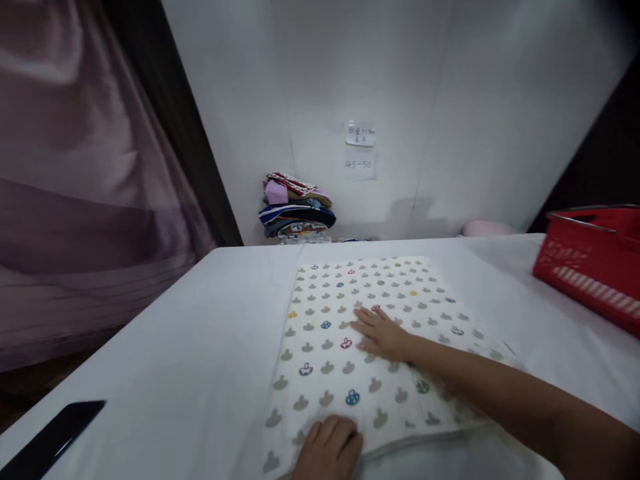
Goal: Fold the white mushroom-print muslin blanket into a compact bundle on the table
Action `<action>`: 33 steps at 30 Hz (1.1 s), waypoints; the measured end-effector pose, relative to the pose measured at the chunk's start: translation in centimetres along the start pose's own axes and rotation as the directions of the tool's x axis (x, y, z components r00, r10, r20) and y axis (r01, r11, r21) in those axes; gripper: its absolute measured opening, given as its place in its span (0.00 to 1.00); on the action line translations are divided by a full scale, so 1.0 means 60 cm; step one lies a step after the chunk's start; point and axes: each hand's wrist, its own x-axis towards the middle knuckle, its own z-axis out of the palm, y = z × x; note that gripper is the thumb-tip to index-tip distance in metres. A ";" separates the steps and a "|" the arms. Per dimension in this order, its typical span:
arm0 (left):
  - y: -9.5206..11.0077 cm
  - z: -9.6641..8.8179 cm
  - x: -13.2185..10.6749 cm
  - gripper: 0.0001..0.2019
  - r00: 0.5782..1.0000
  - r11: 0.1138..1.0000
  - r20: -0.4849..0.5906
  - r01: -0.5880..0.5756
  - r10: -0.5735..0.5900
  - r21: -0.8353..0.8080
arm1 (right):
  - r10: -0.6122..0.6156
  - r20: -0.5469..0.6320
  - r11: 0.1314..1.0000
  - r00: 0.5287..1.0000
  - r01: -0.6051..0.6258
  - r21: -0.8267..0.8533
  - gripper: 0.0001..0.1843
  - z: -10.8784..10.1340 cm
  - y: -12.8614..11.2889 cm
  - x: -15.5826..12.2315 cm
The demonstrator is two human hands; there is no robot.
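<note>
A folded cloth is laid flat on the white surface, towards its near middle. The cloth is cream-coloured and is printed with regular rows of small grey-brown, mushroom-like shapes, among which a few in blue, red, yellow and green are scattered. Its near edge is seen as a thick, layered fold.

The right hand is spread flat on the middle of the cloth, palm down, fingers straight and slightly apart, with nothing gripped. The left hand is set on the near edge, with its fingers bent; whether the edge is pinched cannot be told.

A red plastic basket is placed at the right of the surface, well apart from the cloth. A flat dark object is seen at the near left corner. Beyond the far edge, a stack of folded clothes is piled against the wall. Two paper notes are stuck above; "45-50" is handwritten on the lower one, while the upper one's writing is too small to be read.
</note>
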 end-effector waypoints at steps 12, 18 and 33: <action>0.022 -0.040 0.020 0.24 0.999 0.999 -0.041 -0.023 0.025 0.046 | 0.774 -0.314 0.596 0.550 -0.801 0.067 0.31 -0.039 0.244 -0.417; 0.034 -0.053 0.029 0.24 0.999 1.000 0.042 0.020 -0.020 0.010 | 0.433 -0.456 0.893 0.777 -0.439 0.100 0.30 -0.020 0.092 -0.406; 0.049 -0.063 0.043 0.24 0.978 0.973 0.030 0.210 -0.208 -0.100 | -0.107 -0.294 0.983 0.950 0.056 -0.175 0.22 0.038 -0.073 -0.330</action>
